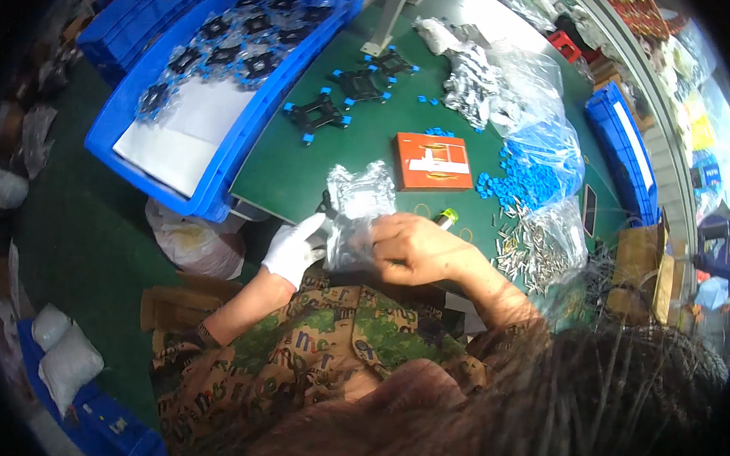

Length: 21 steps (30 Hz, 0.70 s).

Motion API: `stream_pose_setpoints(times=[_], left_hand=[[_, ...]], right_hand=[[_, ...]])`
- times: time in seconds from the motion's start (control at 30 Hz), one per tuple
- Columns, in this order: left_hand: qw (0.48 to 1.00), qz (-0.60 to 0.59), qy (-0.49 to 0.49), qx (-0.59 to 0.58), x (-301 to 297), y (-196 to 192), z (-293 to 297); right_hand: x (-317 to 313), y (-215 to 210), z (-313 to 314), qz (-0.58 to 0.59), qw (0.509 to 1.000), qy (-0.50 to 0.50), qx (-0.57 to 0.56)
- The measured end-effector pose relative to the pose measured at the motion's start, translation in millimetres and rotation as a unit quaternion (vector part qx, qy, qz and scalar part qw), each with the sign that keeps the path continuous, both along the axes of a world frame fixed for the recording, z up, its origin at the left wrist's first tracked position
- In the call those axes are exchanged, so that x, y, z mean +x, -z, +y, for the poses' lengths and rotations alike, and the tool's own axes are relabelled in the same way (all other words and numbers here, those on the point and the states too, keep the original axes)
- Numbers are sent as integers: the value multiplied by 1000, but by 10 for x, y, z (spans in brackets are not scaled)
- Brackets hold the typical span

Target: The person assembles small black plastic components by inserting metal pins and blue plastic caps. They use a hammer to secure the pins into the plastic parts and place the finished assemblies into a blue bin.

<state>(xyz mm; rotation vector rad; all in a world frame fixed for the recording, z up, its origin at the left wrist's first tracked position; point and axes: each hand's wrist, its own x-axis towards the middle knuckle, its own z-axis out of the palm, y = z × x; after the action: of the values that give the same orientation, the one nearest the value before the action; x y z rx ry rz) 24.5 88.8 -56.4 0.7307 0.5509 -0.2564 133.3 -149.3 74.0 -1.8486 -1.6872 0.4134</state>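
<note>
A shiny clear plastic bag (358, 193) lies at the table's near edge, between my two hands. My left hand (293, 247), in a white glove, has its fingers closed on the bag's left side, where a bit of something black shows by the fingertips. Bare and curled, my right hand (411, 249) pinches the bag's right side, its fingertips partly hidden. Whatever the bag holds is lost in glare. Just beyond stands an orange-red box (434, 175). Farther off are black four-armed brackets (361, 86) with blue tips.
A blue crate (104, 161) at the left holds bagged black brackets and white sheets. On the right of the green table (277, 174) lie a pile of blue caps (520, 182), many metal pins (528, 257) and clear bags (533, 88). A metal post (390, 19) rises at the back.
</note>
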Motion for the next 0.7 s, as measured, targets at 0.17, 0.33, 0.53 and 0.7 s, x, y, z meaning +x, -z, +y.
stream_pose_setpoints(times=[0.17, 0.33, 0.53, 0.7], left_hand=[[998, -4, -29, -60, -118, 18, 7], [968, 91, 34, -231, -406, 336, 241], [949, -75, 58, -302, -638, 330, 294], [943, -150, 195, -223, -514, 0, 268]], right_hand=[[-61, -137, -83, 96, 995, -33, -1], [37, -198, -336, 300, 947, 36, 105], [623, -118, -1315, 354, 811, 359, 296], [1471, 4, -2088, 197, 748, 577, 262]])
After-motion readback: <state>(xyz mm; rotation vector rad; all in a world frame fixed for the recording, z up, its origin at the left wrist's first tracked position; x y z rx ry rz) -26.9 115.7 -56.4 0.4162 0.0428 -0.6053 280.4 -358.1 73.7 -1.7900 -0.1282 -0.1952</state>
